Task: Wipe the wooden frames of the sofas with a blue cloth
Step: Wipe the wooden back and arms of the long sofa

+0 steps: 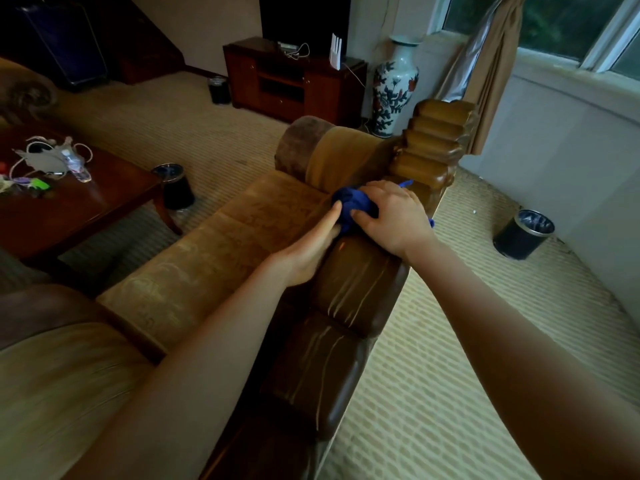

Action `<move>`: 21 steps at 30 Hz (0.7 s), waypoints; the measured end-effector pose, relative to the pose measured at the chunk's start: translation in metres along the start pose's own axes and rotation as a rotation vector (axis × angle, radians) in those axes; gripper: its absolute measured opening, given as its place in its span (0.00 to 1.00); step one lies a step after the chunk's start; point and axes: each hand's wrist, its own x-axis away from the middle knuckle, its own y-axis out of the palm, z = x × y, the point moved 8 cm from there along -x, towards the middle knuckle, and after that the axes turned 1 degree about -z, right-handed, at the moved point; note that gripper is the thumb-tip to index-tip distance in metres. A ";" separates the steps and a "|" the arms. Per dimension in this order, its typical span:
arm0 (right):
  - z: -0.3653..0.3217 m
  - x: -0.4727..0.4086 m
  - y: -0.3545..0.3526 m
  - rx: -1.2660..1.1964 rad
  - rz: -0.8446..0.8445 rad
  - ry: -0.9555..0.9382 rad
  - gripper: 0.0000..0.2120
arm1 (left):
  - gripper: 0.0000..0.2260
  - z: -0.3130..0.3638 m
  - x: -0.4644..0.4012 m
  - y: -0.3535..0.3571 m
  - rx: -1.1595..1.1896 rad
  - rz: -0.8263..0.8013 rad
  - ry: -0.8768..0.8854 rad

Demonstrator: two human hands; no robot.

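Observation:
The sofa's carved wooden frame (349, 292) runs along the top of the backrest from the bottom centre up to stepped carvings (433, 140) at the far end. A bunched blue cloth (349, 202) lies on the frame midway along. My right hand (391, 216) grips the cloth from above, fingers curled over it. My left hand (311, 247) lies along the frame's inner side with straight fingers, its fingertip touching the cloth. The sofa's tan cushions (221, 244) lie to the left of the frame.
A dark wooden coffee table (104, 202) with cables and a bottle stands at left. Black bins sit on the carpet (176, 187) (524, 233). A porcelain vase (394, 88), TV cabinet (294, 77) and curtain (491, 74) stand behind the sofa.

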 end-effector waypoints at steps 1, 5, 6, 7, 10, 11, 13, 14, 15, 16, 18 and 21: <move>-0.005 0.004 0.001 -0.005 -0.014 -0.021 0.22 | 0.33 -0.006 0.005 -0.002 0.017 -0.012 -0.020; -0.027 0.026 0.015 -0.063 0.003 -0.062 0.21 | 0.31 -0.031 0.032 -0.006 0.135 -0.055 -0.032; -0.029 0.030 0.017 -0.075 0.014 -0.059 0.21 | 0.30 -0.038 0.040 -0.006 0.134 -0.061 -0.044; -0.030 0.033 0.017 -0.091 0.024 -0.053 0.21 | 0.29 -0.045 0.047 -0.007 0.121 -0.065 -0.055; -0.029 0.037 0.015 -0.166 0.022 -0.057 0.20 | 0.37 -0.058 0.057 -0.012 0.039 -0.058 -0.074; -0.029 0.038 0.014 -0.201 0.015 -0.060 0.20 | 0.41 -0.062 0.055 -0.015 0.007 -0.055 -0.088; -0.026 0.045 0.012 -0.279 0.015 -0.060 0.19 | 0.47 -0.063 0.051 -0.016 -0.036 -0.028 -0.113; -0.025 0.050 0.011 -0.307 0.026 -0.062 0.19 | 0.49 -0.062 0.051 -0.016 -0.059 -0.010 -0.122; -0.023 0.058 0.009 -0.320 0.047 -0.068 0.20 | 0.50 -0.062 0.049 -0.018 -0.079 0.017 -0.121; -0.022 0.067 0.007 -0.318 0.072 -0.074 0.21 | 0.50 -0.061 0.048 -0.021 -0.102 0.045 -0.120; -0.020 0.085 0.006 -0.295 0.119 -0.089 0.20 | 0.47 -0.057 0.048 -0.024 -0.176 0.064 -0.099; -0.013 0.086 0.008 -0.303 0.149 -0.083 0.21 | 0.37 -0.042 0.038 -0.016 -0.165 0.094 -0.029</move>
